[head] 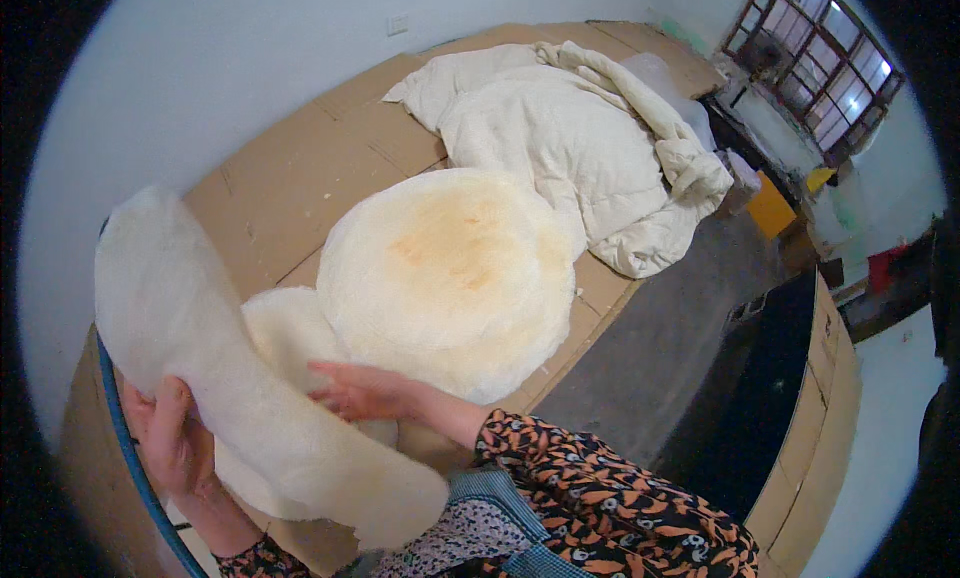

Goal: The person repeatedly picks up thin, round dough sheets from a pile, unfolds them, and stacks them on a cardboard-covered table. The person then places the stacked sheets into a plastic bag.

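Note:
My left hand (172,435), at the lower left, grips the edge of a large thin round flatbread (247,383), which it holds up on its side so that it curves before me. My right hand (360,392) is behind that sheet, fingers apart and partly hidden by its edge; whether it touches the bread is unclear. Another pale flatbread (289,326) lies just beyond, partly covered. Right of it rests a stack of round flatbreads (450,263), the top one browned in patches.
A cream cloth (547,127) lies heaped behind the stack. Flattened cardboard (300,180) covers the surface along the wall. A blue hoop or tube (120,420) curves at the left. Dark floor (637,338) shows on the right, with a barred window (825,60) beyond.

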The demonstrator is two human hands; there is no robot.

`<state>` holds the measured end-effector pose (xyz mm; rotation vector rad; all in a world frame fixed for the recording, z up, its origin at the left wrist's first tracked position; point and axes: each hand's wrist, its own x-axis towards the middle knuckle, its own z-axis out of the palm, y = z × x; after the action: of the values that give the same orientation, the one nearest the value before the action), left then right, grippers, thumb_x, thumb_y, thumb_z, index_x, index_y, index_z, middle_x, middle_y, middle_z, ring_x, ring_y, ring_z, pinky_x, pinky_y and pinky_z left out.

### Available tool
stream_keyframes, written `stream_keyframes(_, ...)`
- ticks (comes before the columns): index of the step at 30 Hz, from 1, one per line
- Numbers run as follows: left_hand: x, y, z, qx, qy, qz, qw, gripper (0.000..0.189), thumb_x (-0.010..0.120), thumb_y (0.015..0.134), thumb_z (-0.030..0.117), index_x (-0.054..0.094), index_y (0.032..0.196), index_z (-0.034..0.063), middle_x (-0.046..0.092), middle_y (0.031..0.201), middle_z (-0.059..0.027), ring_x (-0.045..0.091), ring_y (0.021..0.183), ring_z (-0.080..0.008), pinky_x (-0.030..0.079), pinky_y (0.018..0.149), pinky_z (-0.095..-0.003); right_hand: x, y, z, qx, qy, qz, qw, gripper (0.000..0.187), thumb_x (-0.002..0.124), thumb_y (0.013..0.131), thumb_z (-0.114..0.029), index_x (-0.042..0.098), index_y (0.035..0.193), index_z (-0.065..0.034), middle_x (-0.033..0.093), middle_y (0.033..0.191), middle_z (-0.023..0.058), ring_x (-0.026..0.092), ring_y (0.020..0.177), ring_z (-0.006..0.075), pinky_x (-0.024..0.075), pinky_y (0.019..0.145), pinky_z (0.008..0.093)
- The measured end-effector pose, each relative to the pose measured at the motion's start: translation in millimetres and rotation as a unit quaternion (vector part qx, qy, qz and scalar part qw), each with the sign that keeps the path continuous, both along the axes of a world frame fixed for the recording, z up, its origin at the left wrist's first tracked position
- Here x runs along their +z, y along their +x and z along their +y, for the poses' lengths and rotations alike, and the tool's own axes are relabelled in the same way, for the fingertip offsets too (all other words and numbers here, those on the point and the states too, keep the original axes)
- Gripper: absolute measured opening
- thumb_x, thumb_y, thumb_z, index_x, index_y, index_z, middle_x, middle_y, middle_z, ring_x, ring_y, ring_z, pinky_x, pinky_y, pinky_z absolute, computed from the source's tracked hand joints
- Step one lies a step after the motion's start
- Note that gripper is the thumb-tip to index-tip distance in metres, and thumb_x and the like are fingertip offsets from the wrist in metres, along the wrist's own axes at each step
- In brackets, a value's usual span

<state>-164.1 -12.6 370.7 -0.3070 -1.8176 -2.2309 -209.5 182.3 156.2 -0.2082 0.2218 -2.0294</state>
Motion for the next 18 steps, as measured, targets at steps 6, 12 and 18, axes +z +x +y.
stream_keyframes(6,2.6,-91.9,32.5,-0.115,0.070,0.020,0.991,0.045,0.048,0.085,0.006,0.037,0.128,-0.0013,0.049,0.123,-0.0144,0.050,0.111,-0.0228,0.041,0.094,-0.0369,52.2,-68.8,142.5,-0.299,0.037,0.128,0.945,0.065,0.058,0.086,-0.028,0.022,0.140,-0.0180,0.044,0.127,0.0135,0.050,0.105,0.0214,0.0438,0.087,0.0393)
stream_keyframes(12,-95.1,-170.1,40.3,-0.091,0.050,-0.138,0.985,0.039,0.056,0.082,0.010,0.047,0.119,0.0021,0.056,0.112,-0.0084,0.054,0.101,-0.0184,0.044,0.089,-0.0346,26.8,-56.7,219.2,-0.369,0.205,0.014,0.906,0.068,0.060,0.084,-0.035,0.024,0.139,-0.0171,0.037,0.133,0.0124,0.038,0.121,0.0284,0.0357,0.096,0.0504)
stream_keyframes(18,-231.6,-135.8,42.0,0.003,-0.060,-0.406,0.912,0.036,0.061,0.080,0.010,0.051,0.114,0.0023,0.060,0.101,-0.0064,0.059,0.088,-0.0178,0.049,0.078,-0.0308,-16.9,-56.2,220.1,-0.385,0.461,0.016,0.799,0.070,0.059,0.085,-0.030,0.020,0.140,-0.0117,0.046,0.122,0.0104,0.049,0.105,0.0222,0.0465,0.082,0.0407)
